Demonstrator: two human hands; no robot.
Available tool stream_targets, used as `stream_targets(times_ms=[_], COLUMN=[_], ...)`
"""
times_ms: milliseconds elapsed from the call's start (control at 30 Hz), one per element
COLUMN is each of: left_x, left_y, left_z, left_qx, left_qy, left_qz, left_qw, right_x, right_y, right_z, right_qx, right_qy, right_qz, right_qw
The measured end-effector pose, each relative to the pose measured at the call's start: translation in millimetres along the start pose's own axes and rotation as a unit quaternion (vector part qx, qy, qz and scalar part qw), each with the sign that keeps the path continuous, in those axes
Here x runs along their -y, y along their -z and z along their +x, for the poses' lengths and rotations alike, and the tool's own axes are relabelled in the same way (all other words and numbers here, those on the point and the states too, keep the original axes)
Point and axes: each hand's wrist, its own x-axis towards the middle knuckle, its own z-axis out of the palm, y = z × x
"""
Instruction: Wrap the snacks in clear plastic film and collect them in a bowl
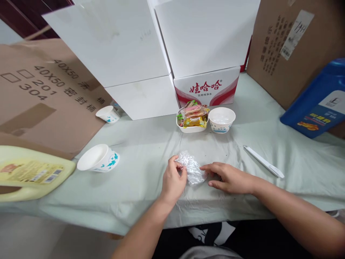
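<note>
On the cloth in front of me lies a crumpled bundle of clear plastic film (192, 169); whether anything is wrapped inside cannot be made out. My left hand (174, 180) grips its left edge, fingers curled and thumb against the film. At the right edge, my right hand (229, 177) has its fingers apart, with the index fingertip touching the plastic. Just beyond the bundle stand a white tub of wrapped snacks (192, 122) and a paper bowl (222, 122) with something clear in it. A white box cutter (262, 161) lies right of my right hand.
Two paper cups, one near (107, 160) and one farther back (108, 115), lie tipped at left. A pale yellow jug (40, 169) and a blue bottle (318, 104) flank the table. White boxes (121, 43) and brown cartons (293, 43) block the back.
</note>
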Motion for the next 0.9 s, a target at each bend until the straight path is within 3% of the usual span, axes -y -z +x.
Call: stream_targets(times_ms=[200, 367, 433, 500, 567, 600, 700, 767, 900], left_x=[2.3, 8.3, 11.9, 13.2, 10.9, 8.6, 2.7, 2.9, 8.1], left_y=[-1.4, 0.6, 7.3, 16.6, 24.6, 27.0, 25.6, 19.8, 9.1], left_z=[1.7, 5.1, 9.8, 14.6, 16.9, 16.7, 13.6, 11.6, 10.4], left_qx=[0.000, 0.002, -0.029, -0.101, -0.169, -0.172, -0.048, 0.031, 0.077], left_qy=[-0.007, -0.021, -0.033, -0.057, -0.117, -0.161, -0.254, -0.237, -0.203], left_qz=[0.036, 0.060, 0.103, 0.151, 0.163, 0.154, 0.137, 0.168, 0.189], left_qw=[0.999, 0.998, 0.994, 0.982, 0.965, 0.960, 0.956, 0.956, 0.958], right_x=[1.5, 3.0, 0.5, -2.3, -4.1, -4.6, -4.5, -3.9, -1.6], right_y=[-12.2, -38.1, -46.1, -50.2, -51.0, -50.8, -49.3, -48.6, -46.2], right_z=[-1.1, 3.9, 6.0, 7.0, 7.1, 7.1, 8.3, 10.0, 13.0], right_qx=[-0.096, -0.035, -0.007, 0.002, -0.004, -0.010, -0.041, -0.077, -0.131], right_qy=[0.090, 0.133, 0.128, 0.121, 0.122, 0.127, 0.147, 0.155, 0.158], right_qz=[-0.154, -0.244, -0.252, -0.255, -0.260, -0.263, -0.282, -0.303, -0.337], right_qw=[0.979, 0.960, 0.959, 0.959, 0.958, 0.956, 0.947, 0.937, 0.919])
